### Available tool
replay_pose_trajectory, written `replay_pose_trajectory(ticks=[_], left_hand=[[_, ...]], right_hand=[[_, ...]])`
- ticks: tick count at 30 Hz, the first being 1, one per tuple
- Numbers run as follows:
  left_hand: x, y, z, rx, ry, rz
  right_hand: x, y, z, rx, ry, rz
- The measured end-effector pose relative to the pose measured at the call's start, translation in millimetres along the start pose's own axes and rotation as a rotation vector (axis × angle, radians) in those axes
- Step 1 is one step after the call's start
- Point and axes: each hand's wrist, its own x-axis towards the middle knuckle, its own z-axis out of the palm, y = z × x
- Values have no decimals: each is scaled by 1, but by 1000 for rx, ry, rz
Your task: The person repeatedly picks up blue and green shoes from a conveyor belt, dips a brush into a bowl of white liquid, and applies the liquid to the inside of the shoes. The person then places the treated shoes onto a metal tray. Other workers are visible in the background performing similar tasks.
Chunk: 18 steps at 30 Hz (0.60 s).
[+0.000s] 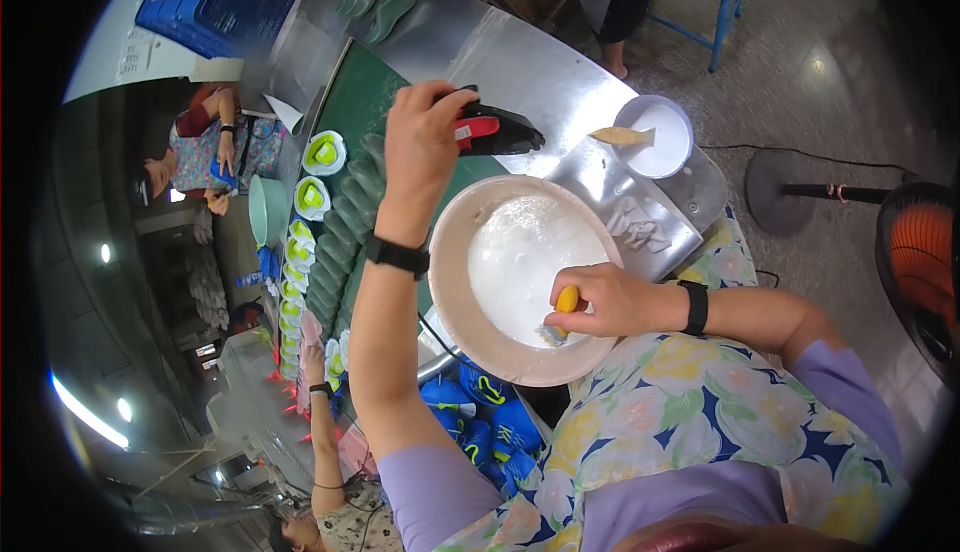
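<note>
My left hand (425, 142) is raised over the far left of a pale basin (452, 297), closed on the end of a black shoe sole (512, 132) with a red patch. The sole sticks out to the right, above the metal table. White, foamy liquid (525, 252) fills the basin. At the basin's near right side, my right hand (612, 299) grips a brush (567, 299) by its yellow handle. Its pale bristles point down at the foam; whether they touch it, I cannot tell.
Beyond the basin, a small white tub (684, 152) holds white liquid and a wooden-handled brush (618, 136). Grey soles (345, 227) and white-wrapped, yellow-green shoes (323, 154) line a green conveyor belt (355, 87). Blue shoes (490, 417) lie below. A fan (920, 272) stands right; co-workers sit left.
</note>
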Motion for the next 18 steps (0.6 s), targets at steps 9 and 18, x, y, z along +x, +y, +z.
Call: replay_pose_trajectory(ticks=[9, 18], left_hand=[[5, 30, 90, -55, -294, 308], [-111, 6, -85, -20, -15, -143]], right_hand=[[1, -4, -1, 19, -13, 49], [0, 7, 9, -60, 109, 3]])
